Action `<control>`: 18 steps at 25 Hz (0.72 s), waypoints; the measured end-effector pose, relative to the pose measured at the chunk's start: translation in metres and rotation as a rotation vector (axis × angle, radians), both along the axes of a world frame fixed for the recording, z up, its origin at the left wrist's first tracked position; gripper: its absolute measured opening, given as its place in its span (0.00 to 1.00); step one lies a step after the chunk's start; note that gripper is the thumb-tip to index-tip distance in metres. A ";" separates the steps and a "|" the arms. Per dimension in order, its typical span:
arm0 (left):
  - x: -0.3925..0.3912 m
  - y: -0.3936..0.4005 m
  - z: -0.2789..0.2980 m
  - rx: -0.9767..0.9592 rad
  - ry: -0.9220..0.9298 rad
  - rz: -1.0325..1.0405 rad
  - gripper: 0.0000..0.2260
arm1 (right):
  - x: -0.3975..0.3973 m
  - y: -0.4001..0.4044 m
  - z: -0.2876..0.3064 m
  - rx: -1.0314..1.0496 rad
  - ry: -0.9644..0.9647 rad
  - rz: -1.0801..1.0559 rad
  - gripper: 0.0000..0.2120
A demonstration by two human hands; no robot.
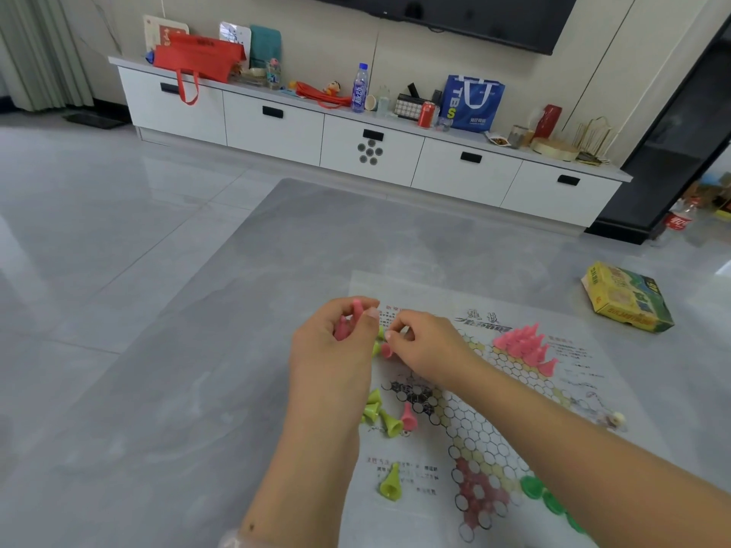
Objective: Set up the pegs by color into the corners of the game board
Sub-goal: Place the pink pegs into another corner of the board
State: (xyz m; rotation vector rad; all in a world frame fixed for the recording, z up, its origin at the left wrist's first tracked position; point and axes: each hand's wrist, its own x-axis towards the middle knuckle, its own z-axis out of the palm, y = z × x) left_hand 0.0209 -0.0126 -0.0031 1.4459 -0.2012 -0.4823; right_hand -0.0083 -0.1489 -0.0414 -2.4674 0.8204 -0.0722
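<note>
Pegs: we see small cone-shaped plastic pieces in pink, light green and dark green, spread over a paper game board (474,409) that lies flat on a grey worktop (277,310).
Pink cluster (526,344): a tight group of pink pegs stands in the far right corner of the board's star pattern.
Dark green pegs (548,498): a short row sits at the near right corner, partly hidden by our right forearm.
Loose pegs (389,417): several light green pegs and one pink peg lie tipped over near the board's left corner.
Single green peg (391,481): one light green peg lies on its side on the printed text at the board's near left, apart from the rest.
Left hands note: our left hand (340,342) has its fingers curled round a few pink pegs (348,322), raised above the board's far left edge.
Right hands note: our right hand (425,346) is close beside the left, fingertips pinching something small and pale; we cannot tell what it is.
Under the hands: a pink peg (386,350) and bits of light green show between the two hands.
Box (627,298): a yellow and green game box rests on the worktop, well apart to the right.
Background: a long white cabinet (372,148) against the wall carries bags, a bottle and a red can.
</note>
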 end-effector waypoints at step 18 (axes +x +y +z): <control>-0.015 -0.017 -0.009 0.030 -0.036 -0.063 0.09 | -0.059 -0.010 0.014 0.044 -0.092 0.074 0.07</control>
